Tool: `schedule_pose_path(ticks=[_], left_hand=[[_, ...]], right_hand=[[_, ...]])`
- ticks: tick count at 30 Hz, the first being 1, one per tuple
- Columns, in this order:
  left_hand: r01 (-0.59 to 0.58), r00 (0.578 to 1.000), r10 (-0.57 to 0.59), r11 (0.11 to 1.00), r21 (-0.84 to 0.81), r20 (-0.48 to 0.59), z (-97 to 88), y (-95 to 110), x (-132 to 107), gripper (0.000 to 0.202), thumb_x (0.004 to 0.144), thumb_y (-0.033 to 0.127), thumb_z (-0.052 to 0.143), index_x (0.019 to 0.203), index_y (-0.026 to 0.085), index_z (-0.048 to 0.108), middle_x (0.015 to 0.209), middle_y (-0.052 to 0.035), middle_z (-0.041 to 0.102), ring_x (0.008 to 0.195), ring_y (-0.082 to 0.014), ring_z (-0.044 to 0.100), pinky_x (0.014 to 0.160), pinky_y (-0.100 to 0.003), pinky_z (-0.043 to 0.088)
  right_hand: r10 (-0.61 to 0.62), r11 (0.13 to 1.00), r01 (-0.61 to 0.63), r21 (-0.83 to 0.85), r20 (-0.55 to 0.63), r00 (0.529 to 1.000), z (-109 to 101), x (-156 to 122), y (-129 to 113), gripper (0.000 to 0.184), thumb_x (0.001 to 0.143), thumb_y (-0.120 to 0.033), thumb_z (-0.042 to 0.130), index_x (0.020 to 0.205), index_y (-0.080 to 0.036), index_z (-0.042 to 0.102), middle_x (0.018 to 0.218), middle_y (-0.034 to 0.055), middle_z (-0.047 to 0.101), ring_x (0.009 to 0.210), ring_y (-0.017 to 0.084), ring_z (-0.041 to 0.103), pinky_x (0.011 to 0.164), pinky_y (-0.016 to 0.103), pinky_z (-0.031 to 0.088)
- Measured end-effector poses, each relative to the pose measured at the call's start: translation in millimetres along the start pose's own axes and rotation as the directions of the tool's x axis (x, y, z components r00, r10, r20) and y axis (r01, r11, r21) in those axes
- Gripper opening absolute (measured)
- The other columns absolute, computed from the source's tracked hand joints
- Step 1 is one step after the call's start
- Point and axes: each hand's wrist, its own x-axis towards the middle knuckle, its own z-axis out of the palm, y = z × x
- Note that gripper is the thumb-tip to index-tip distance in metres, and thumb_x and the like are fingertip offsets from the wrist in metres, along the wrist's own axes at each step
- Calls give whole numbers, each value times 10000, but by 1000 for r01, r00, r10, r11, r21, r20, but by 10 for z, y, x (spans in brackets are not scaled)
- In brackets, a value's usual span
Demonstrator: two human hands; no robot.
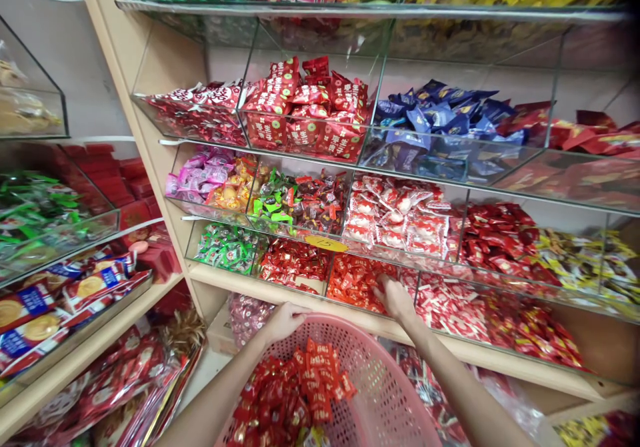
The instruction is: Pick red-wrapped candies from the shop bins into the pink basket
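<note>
A pink perforated plastic basket [385,374] is at the bottom centre, tilted toward me. My left hand [285,322] is closed over its far left rim. Inside lies a heap of red wrapped candies [280,387], with brighter orange-red packets [320,367] on top. My right hand [396,298] reaches past the basket into a bottom-row bin of orange-red wrapped candies [353,280]. Its fingers are curled in among the candies, and the fingertips are partly hidden. Small red foil candies [295,260] fill the bin to the left, and pink-and-white wrapped candies [450,307] the bin to the right.
Clear-walled bins of candies rise in tiers above, with blue packets [440,114] and large red packets [305,110]. A yellow price tag [326,243] marks a shelf edge. A wooden ledge [475,354] runs below the bins. Another shelf with biscuit packs [95,284] stands left.
</note>
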Motion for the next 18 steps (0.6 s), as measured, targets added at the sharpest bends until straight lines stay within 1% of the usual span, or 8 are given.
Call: schedule_pose_path(ticks=[2, 4, 7, 9, 11, 13, 15, 18], left_hand=[[5, 1000, -5, 1000, -7, -4, 12, -18, 12, 339, 760, 286, 461, 1029, 180, 638, 1039, -9, 645, 902, -168, 612, 858, -274, 435], [11, 1000, -11, 1000, -11, -7, 17, -23, 19, 340, 756, 275, 459, 1026, 176, 640, 1032, -12, 649, 899, -169, 614, 857, -277, 437], [12, 1000, -12, 1000, 0, -7, 5, 7, 11, 341, 750, 278, 467, 1024, 175, 641, 1029, -14, 650, 914, -173, 612, 858, -279, 438], [19, 1000, -19, 1000, 18, -6, -8, 36, -3, 343, 748, 286, 469, 1028, 184, 640, 1026, -9, 652, 922, -174, 610, 855, -280, 442], [29, 1000, -28, 999, 35, -12, -16, 58, -16, 347, 750, 292, 465, 1035, 193, 637, 1023, -6, 654, 922, -175, 610, 849, -283, 446], [25, 1000, -24, 999, 42, -17, -18, 64, -24, 347, 754, 296, 459, 1033, 196, 639, 1028, -7, 654, 930, -175, 608, 854, -281, 443], [17, 1000, -16, 999, 38, -19, -13, 54, -25, 345, 753, 301, 463, 1025, 194, 645, 1035, -10, 651, 943, -175, 603, 868, -279, 434], [10, 1000, -10, 1000, 27, -17, 2, 15, -18, 345, 752, 303, 464, 1021, 188, 648, 1039, -14, 649, 942, -174, 603, 873, -279, 431]], right_hand=[[-30, 997, 32, 67, -21, 999, -42, -54, -14, 170, 802, -254, 444, 930, -165, 512, 937, 98, 598, 824, 189, 581, 652, 252, 384], [-78, 985, 88, 149, -73, 994, -92, -138, -50, 182, 808, -263, 431, 944, -165, 502, 960, 90, 580, 857, 187, 565, 695, 262, 398], [-143, 950, 184, 254, -171, 975, -170, -328, -156, 252, 824, -290, 399, 1033, -171, 476, 1000, 90, 544, 882, 190, 543, 743, 288, 412], [-162, 926, 221, 306, -208, 965, -208, -490, -251, 298, 832, -302, 385, 1094, -178, 454, 1003, 93, 526, 881, 192, 537, 755, 301, 420], [-181, 906, 242, 348, -199, 963, -220, -663, -344, 302, 841, -310, 374, 1107, -193, 456, 982, 84, 517, 840, 179, 541, 744, 294, 429], [-212, 890, 257, 377, -159, 964, -203, -829, -416, 287, 846, -307, 365, 1095, -209, 470, 962, 69, 514, 791, 158, 544, 729, 276, 438], [-248, 879, 274, 390, -116, 962, -161, -975, -457, 274, 843, -301, 370, 1083, -222, 477, 956, 58, 514, 791, 150, 544, 723, 261, 444], [-277, 878, 275, 392, -54, 959, -68, -1154, -458, 262, 836, -285, 376, 1071, -228, 479, 964, 58, 518, 821, 151, 552, 728, 251, 450]])
